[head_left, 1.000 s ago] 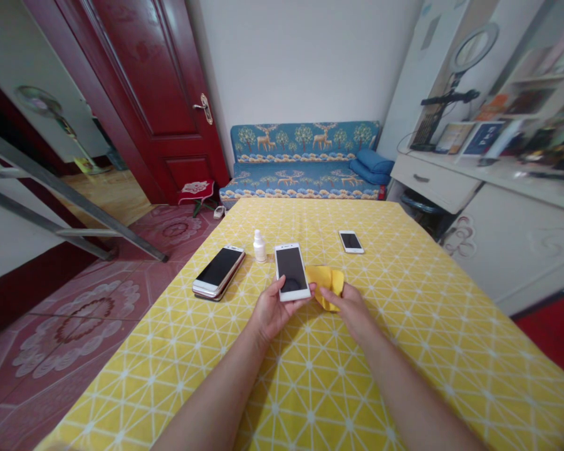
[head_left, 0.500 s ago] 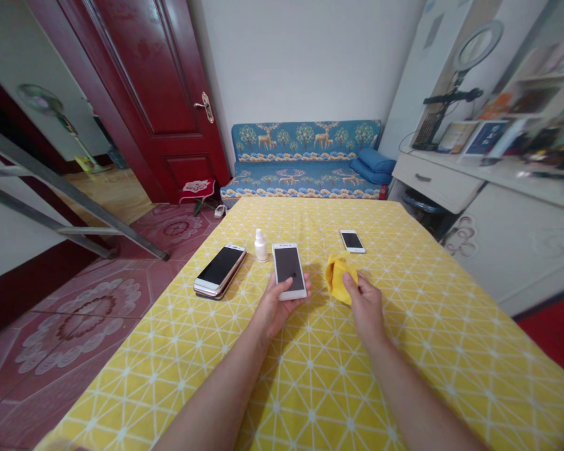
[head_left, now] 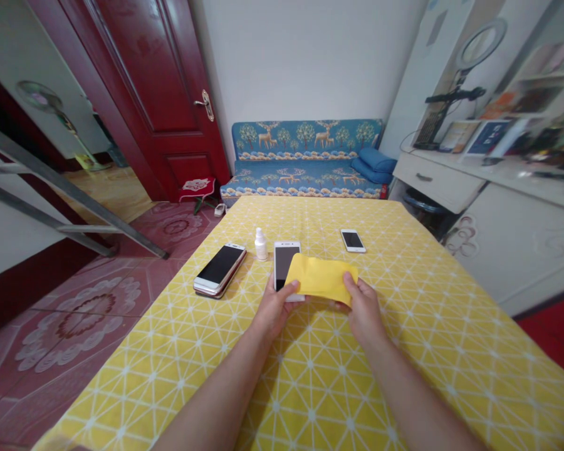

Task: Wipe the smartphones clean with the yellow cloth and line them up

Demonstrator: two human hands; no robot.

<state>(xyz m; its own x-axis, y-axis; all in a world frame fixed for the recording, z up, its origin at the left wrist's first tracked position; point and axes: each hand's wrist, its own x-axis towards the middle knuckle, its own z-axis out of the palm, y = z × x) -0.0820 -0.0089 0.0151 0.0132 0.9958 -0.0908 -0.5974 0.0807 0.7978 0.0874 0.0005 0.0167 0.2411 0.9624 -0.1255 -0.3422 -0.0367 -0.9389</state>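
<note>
My left hand [head_left: 275, 307] grips a white smartphone [head_left: 286, 255] with a dark screen, its thumb also pressing the near left corner of a yellow cloth [head_left: 322, 275]. Stretched out flat, the cloth covers the phone's lower right part. Its right end is pinched in my right hand [head_left: 364, 307], thumb on top. A small white bottle [head_left: 261, 245] stands upright just left of the phone. Farther left lies a stack of phones [head_left: 220, 269], the top one white-framed with a black screen. Beyond my right hand a smaller white phone [head_left: 353, 240] lies face up.
A yellow patterned cloth covers the table [head_left: 310, 382]. Behind it is a blue sofa [head_left: 305, 169] with deer prints. White drawers [head_left: 442, 178] stand at the right, carrying a ring light [head_left: 482, 44]. On the left are a metal ladder [head_left: 75, 200] and a red door [head_left: 155, 75].
The crumpled yellow cloth is now spread flat between both hands and reaches left over the phone. My left thumb has come onto its corner.
</note>
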